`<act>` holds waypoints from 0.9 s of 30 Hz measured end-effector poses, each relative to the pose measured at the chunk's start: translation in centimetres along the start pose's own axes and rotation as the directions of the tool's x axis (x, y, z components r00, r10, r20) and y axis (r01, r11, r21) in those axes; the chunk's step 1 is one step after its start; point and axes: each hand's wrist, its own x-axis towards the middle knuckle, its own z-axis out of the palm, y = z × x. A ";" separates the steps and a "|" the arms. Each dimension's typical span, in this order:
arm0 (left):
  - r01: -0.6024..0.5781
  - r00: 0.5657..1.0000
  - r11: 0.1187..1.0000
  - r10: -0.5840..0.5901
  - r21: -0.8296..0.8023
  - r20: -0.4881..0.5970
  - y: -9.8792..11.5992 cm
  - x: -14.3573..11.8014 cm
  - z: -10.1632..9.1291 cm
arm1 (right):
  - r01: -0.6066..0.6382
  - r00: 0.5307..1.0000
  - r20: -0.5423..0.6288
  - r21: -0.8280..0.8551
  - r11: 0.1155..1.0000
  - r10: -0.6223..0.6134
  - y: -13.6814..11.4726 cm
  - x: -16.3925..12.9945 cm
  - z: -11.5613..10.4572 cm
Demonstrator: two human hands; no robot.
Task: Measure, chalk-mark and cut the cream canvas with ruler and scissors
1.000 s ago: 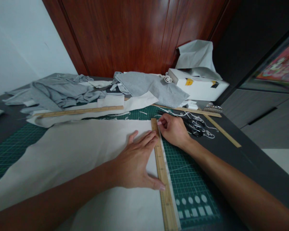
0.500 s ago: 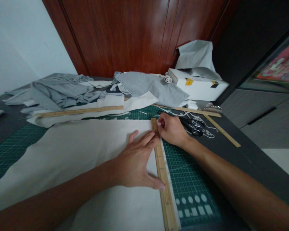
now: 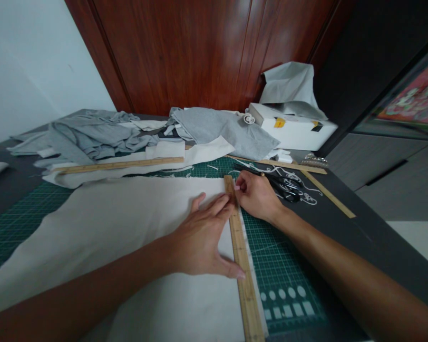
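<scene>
A dark worktop (image 3: 360, 228) stands against a red-brown wooden panel wall, and a green gridded cutting mat (image 3: 281, 266) covers its middle. I read the work in hand as marking or trimming the right edge of the cream fabric (image 3: 110, 228), which lies flat on the mat.

Done: the wooden ruler (image 3: 240, 247) is laid along that edge, running away from me. My left hand (image 3: 199, 237) lies flat, fingers spread, pressing fabric and ruler down. My right hand (image 3: 258, 194) sits at the ruler's far end, fingers pinched narrow on something small; I cannot tell what.

Left: I see no drawn line or finished cut along the ruler, so I judge the edge untreated. A narrow strip of fabric shows beyond the ruler.

Count: four wooden rulers, namely the one in use, one at far left (image 3: 117, 165) and two at far right; one pair of black scissors (image 3: 287, 185) beside white thread scraps; one white box (image 3: 292, 128); two heaps of grey cloth (image 3: 92, 135).
</scene>
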 end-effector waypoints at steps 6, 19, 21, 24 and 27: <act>-0.007 1.000 1.000 0.007 0.012 -0.002 0.1 0.2 0.0 | -0.017 1.000 0.011 0.034 0.999 0.017 -0.4 -0.9 -0.3; -0.016 1.000 1.000 0.016 -0.015 -0.017 0.1 0.1 -0.2 | -0.044 0.999 0.020 0.131 0.990 0.041 -1.2 -3.1 -0.7; -0.015 1.000 1.000 0.015 -0.016 -0.021 0.1 0.1 -0.1 | -0.047 0.999 0.023 0.150 0.988 0.044 -1.3 -3.6 -0.7; -0.009 1.000 1.000 0.009 -0.003 -0.017 0.0 0.1 0.0 | -0.050 0.999 0.023 0.178 0.983 0.047 -1.4 -4.4 -0.8; -0.013 1.000 1.000 0.013 0.016 -0.020 0.0 0.0 0.1 | -0.055 0.998 0.028 0.207 0.977 0.050 -1.5 -5.3 -0.9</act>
